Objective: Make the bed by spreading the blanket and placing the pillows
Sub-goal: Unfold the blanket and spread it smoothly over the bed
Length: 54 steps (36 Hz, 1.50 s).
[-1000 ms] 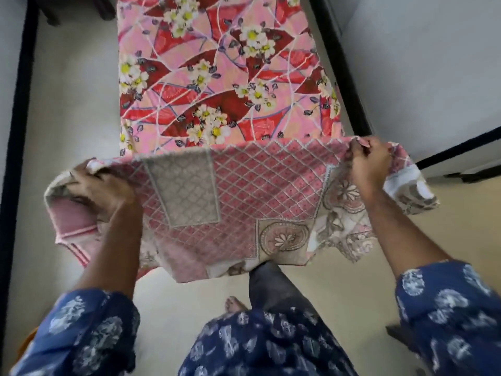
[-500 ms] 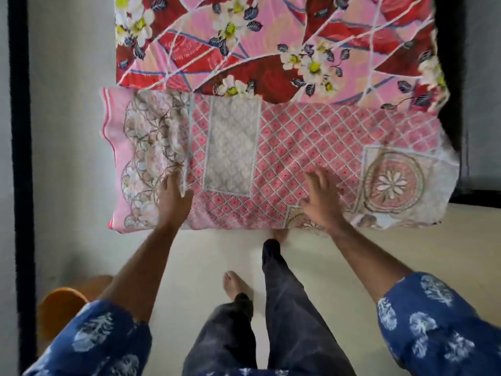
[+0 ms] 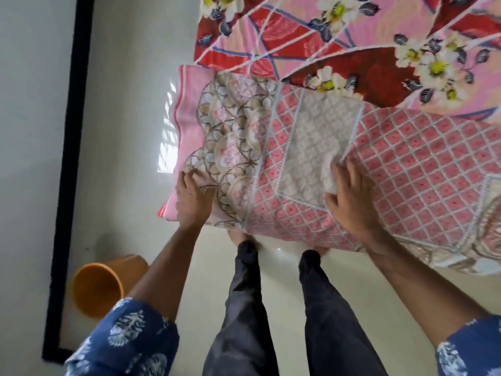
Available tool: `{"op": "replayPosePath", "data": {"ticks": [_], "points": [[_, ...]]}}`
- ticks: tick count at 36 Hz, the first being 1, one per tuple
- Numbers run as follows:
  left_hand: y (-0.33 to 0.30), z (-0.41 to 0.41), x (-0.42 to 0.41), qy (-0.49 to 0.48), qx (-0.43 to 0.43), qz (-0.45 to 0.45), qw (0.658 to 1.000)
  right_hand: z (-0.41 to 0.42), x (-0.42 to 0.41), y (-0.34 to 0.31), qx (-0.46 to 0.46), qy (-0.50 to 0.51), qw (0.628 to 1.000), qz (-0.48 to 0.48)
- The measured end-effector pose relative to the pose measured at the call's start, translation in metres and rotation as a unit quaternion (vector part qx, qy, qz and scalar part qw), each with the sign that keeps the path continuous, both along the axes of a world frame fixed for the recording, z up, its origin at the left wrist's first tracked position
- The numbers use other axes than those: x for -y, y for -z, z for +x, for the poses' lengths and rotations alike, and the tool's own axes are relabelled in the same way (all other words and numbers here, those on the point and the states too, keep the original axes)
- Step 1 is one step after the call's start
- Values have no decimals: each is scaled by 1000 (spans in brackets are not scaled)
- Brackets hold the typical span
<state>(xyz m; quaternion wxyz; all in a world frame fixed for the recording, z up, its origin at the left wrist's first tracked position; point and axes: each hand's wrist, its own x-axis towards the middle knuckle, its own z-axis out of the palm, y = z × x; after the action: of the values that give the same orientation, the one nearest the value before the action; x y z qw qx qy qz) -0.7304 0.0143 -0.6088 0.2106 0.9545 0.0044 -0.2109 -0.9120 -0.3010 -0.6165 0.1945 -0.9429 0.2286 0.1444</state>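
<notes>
on the bed's [image 3: 352,36] near end, folded blanket [image 3: 406,172] lying flat across it, left hand [image 3: 193,200] pressing its left edge with fingers spread, right hand [image 3: 352,204] flat near the middle, orange bucket [image 3: 97,289] on the floor

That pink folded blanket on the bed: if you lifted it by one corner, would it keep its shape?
Probably not. The blanket looks like thin cloth; its edge droops over the bed's end. It likely slides easily over the flowered sheet, and seems light under the flat left hand and right hand.
</notes>
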Motion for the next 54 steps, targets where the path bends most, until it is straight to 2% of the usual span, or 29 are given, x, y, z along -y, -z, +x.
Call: {"op": "replayPosePath", "data": {"ticks": [5,9,12,15,20,23,29,32,35,41,44,47,51,54], "points": [[11,21,-40,-91,-37,-70,993,42,-55,5,-20,-54,998,-23],[22,37,-79,-183,-180,-167,952,74,-90,6,-35,-51,997,-38],[28,44,-101,-181,-235,-223,929,97,-111,5,-33,-79,995,-52],[31,53,-112,-142,-228,-257,928,119,-129,6,-34,-117,991,-61],[50,68,-132,-44,-193,-232,952,151,-155,12,-29,-107,990,-86],[63,68,-149,3,-206,-152,967,158,-167,15,-36,-80,991,-100],[76,60,-167,40,-272,-118,954,159,-187,6,15,-65,996,-57],[78,54,-173,39,-225,-83,970,161,-204,-1,36,-131,990,-23],[78,44,-182,42,-158,-32,986,165,-229,-5,25,-221,975,-29],[64,20,-201,31,-5,-36,999,186,-280,-9,29,-302,952,-27],[56,6,-204,43,35,-44,997,200,-299,-12,37,-287,957,-10],[46,-9,-204,46,55,-60,996,209,-312,-15,26,-257,964,66],[38,-33,-198,43,53,-139,988,202,-317,-13,-44,-205,973,94],[35,-48,-191,12,27,-193,981,189,-319,-10,-141,-86,975,151]]}}
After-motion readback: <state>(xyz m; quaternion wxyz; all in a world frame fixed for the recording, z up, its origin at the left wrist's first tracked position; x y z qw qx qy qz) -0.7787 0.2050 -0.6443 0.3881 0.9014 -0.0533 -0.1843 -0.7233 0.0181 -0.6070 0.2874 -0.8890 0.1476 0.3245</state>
